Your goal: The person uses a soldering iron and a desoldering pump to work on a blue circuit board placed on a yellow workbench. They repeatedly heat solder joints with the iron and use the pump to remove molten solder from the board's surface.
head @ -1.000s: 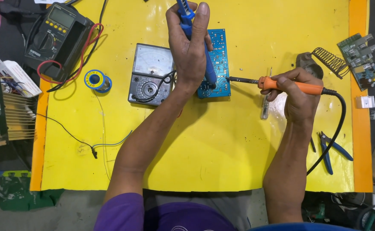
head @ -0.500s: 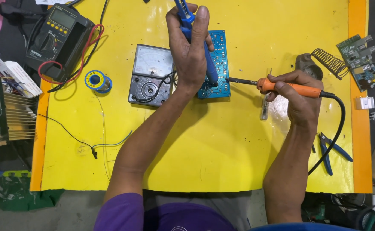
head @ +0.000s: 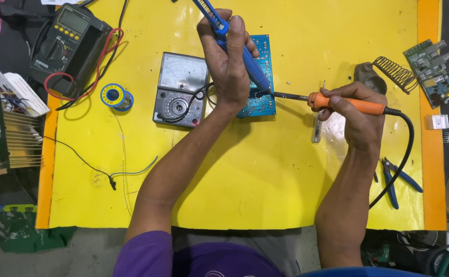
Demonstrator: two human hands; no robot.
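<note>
While left hand (head: 229,61) grips blue desoldering pump (head: 235,43) over blue circuit board (head: 260,77), right hand (head: 355,115) closed round orange soldering iron (head: 332,101), tip at board, yellow table (head: 265,174).

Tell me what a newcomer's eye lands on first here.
The bright yellow table top fills the view. At its upper middle, the left hand holds a blue desoldering pump over a blue circuit board, while the right hand points an orange-handled soldering iron at it.
</note>
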